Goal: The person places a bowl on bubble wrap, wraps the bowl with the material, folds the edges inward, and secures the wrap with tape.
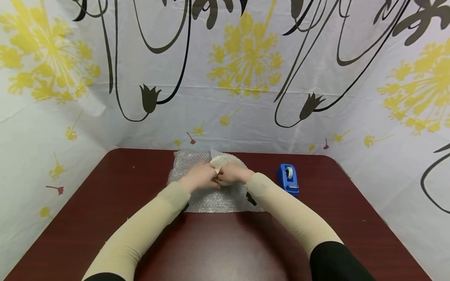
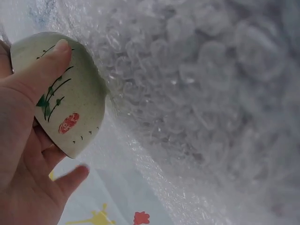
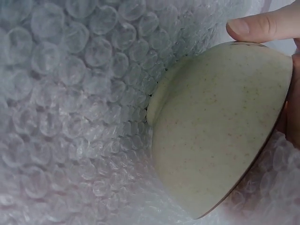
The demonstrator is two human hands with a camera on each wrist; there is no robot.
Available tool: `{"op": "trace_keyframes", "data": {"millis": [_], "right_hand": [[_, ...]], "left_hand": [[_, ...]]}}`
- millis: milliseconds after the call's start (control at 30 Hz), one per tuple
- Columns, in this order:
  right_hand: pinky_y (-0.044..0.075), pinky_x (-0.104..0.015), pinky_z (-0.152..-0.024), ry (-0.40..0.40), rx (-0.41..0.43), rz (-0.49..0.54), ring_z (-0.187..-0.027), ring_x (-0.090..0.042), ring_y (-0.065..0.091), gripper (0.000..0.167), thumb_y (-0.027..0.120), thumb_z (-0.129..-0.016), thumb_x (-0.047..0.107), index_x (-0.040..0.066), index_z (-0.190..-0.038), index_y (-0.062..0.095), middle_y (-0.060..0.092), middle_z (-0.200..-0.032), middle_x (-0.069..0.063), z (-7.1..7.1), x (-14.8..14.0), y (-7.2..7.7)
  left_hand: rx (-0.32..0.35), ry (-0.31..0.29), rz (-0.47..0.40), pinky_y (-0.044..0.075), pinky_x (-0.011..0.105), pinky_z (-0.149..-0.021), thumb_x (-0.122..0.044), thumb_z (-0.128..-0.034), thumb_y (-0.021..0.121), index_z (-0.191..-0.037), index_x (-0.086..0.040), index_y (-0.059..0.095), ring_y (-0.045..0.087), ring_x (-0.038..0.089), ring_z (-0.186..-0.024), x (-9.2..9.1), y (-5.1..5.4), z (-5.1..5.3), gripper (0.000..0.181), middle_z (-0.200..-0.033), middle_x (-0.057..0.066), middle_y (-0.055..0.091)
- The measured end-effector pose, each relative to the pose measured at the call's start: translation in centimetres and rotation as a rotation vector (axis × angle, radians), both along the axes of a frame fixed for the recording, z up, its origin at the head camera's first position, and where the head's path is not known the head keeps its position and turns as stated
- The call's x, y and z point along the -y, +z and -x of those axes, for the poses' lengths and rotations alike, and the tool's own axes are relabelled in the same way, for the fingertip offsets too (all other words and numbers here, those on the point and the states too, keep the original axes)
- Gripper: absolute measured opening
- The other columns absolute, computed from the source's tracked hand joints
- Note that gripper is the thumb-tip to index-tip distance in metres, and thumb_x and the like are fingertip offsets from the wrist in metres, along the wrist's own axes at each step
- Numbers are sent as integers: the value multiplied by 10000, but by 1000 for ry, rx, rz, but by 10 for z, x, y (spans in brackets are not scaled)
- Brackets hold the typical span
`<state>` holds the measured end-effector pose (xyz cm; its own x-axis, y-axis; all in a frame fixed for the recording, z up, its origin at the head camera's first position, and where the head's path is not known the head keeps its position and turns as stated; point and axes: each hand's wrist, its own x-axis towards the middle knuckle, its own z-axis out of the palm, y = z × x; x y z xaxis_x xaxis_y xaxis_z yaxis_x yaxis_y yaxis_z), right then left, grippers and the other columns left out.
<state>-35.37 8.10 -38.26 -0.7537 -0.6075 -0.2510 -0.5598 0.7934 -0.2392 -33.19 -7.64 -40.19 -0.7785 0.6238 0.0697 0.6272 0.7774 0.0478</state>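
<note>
A pale green speckled bowl [image 1: 225, 159] is tilted just over a sheet of bubble wrap [image 1: 218, 201] on the table. In the left wrist view the bowl [image 2: 84, 98] shows painted green stems and a red seal mark. My left hand [image 1: 200, 175] grips its rim, thumb on the outer wall and some fingers behind the edge. From the other side my right hand [image 1: 232, 173] holds the rim too, its thumb [image 3: 262, 27] lying along the outer wall in the right wrist view. The bowl's foot [image 3: 161, 96] faces the wrap and seems to touch it.
A blue tape dispenser [image 1: 289, 179] with a roll in it stands on the dark red table [image 1: 225, 246], right of the wrap. White patterned sheeting [image 1: 246, 117] hangs behind the table and along both sides.
</note>
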Motion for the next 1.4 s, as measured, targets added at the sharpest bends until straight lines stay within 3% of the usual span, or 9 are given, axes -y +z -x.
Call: {"op": "trace_keyframes", "data": {"millis": [100,200,367,600,733,833,1033,1133,1400], "right_hand": [[341,-252,-578,12,9,30,-536,-101,359,346,480,-1014,216,142,-701,608,437,-583,41,2,-6,-1],[397,-245,-607,38,27,66,-572,-104,442,297,492,-1006,209,99,-834,708,552,-648,2,4,-13,0],[492,-383,-905,47,14,124,-1070,-256,619,338,481,-1001,185,13,-1232,656,661,-1177,-132,-1,-34,15],[479,-378,-734,-37,-56,252,-677,-212,563,343,480,-1018,155,54,-1325,596,632,-1230,-134,-10,-78,44],[508,-429,-849,-17,-148,289,-1014,-253,629,326,508,-990,71,48,-1297,613,611,-1272,-130,-14,-106,51],[481,-471,-918,50,-269,248,-1183,-312,553,386,602,-936,47,53,-1322,589,575,-1311,-150,-18,-125,48],[476,-489,-915,286,-620,0,-1185,-310,554,862,852,-740,132,145,-1482,414,358,-1515,-135,-19,-158,24],[443,-497,-953,395,-725,-29,-1255,-272,502,974,893,-680,149,171,-1504,375,288,-1559,-105,-17,-164,11],[444,-489,-963,588,-798,90,-1296,-265,471,730,779,-779,85,94,-1439,467,471,-1443,-129,-16,-160,-13]], "left_hand": [[65,-12,-33,497,322,-706,-421,-819,761,-711,-238,674,590,123,-702,-3,2,2,230,-747,-81,613],[120,-18,-62,502,300,-676,-395,-812,773,-725,-241,683,600,100,-691,-6,2,4,198,-740,-108,638],[150,-37,-49,516,287,-747,-393,-804,780,-807,-246,742,644,99,-766,-9,2,8,152,-809,-111,691],[195,-28,-34,487,282,-651,-384,-807,783,-758,-227,739,577,57,-637,-8,9,11,170,-724,-126,656],[206,-33,-18,476,271,-639,-384,-816,776,-762,-239,743,551,48,-620,-5,10,11,158,-719,-137,645],[206,-35,-3,474,266,-638,-388,-820,771,-765,-245,745,542,48,-612,-2,10,12,155,-714,-143,641],[190,-58,-7,485,274,-653,-386,-823,769,-775,-244,752,556,43,-626,1,7,15,151,-733,-141,652],[175,-62,4,489,269,-670,-394,-826,764,-783,-251,753,564,32,-640,1,6,17,150,-742,-142,658],[142,-89,17,495,294,-678,-402,-827,759,-769,-229,746,558,51,-639,-1,4,13,182,-732,-125,653]]}}
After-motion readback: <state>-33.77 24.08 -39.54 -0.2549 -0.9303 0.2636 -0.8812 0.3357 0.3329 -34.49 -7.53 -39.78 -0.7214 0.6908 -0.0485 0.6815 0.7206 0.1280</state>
